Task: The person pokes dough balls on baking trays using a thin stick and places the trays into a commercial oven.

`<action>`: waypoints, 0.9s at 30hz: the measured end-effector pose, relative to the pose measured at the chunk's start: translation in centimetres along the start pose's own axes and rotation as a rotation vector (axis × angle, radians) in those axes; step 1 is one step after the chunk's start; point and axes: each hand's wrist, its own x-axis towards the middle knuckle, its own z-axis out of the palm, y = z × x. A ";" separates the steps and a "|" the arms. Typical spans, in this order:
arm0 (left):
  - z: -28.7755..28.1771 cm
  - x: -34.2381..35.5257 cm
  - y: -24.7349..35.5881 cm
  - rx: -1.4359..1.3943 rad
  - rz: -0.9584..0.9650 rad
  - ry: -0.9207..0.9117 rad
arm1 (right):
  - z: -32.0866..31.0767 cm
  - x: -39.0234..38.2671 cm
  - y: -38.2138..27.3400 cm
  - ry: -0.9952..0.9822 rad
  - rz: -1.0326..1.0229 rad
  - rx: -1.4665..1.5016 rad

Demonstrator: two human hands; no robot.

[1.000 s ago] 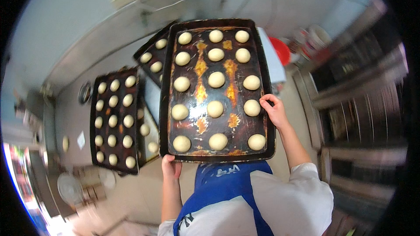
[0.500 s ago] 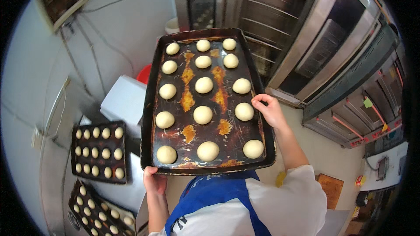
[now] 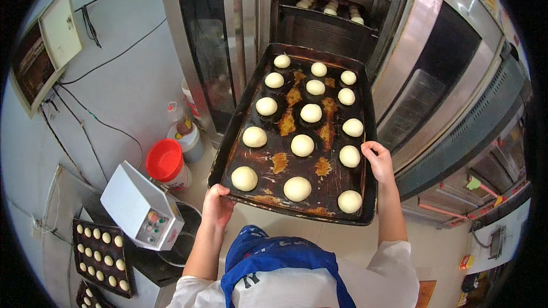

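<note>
The baking tray (image 3: 279,142) is held between both grips: the left grip (image 3: 218,204) is closed round its near left corner, thumb over the rim, and the right grip (image 3: 379,162) is closed on its right edge, the fingertips at the lip. The tray is a dark, almost black rectangle with a raised rim, scratched and worn inside, with amber-brown patches (image 3: 326,128) between the columns of dough. It carries fifteen dough balls (image 3: 302,145) in three columns of five, pale cream, smooth, rounded and set apart from each other, though not quite evenly spaced.

Beyond the grips, past the tray's far end, an open metal cabinet (image 3: 319,35) holds another dark tray on a shelf, with rows of pale dough balls on it.

Left of the left grip and farther out, a red basin (image 3: 164,159) rests atop a white bucket (image 3: 182,179); its inside is bare. Just past it, a bottle (image 3: 179,121) with brownish contents stands on a pale bucket (image 3: 192,145). Nearer the left grip is a white machine (image 3: 134,202) with knobs, beside a dark round vessel (image 3: 185,239) whose contents I cannot make out. Lower left of that grip, on a surface (image 3: 144,285), a second tray (image 3: 114,251) bears fifteen more balls; a third is cut off by the view's edge.
</note>
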 end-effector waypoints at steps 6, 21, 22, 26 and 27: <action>2.6 2.5 -0.6 0.034 -0.019 -0.040 | -1.5 1.5 1.3 0.054 0.033 -0.075; 12.5 7.9 -9.0 0.002 -0.128 -0.019 | 0.9 -7.0 -5.0 0.328 -0.693 -1.023; 12.6 8.6 -9.2 -0.021 -0.134 -0.052 | 2.1 -7.3 -4.4 0.309 -0.725 -1.020; 15.2 10.8 -8.1 -0.018 -0.082 -0.108 | 2.3 -4.8 -2.6 0.461 -0.754 -0.953; 16.2 11.5 -8.2 -0.018 -0.048 -0.088 | 1.7 -3.6 -2.5 0.457 -0.764 -0.973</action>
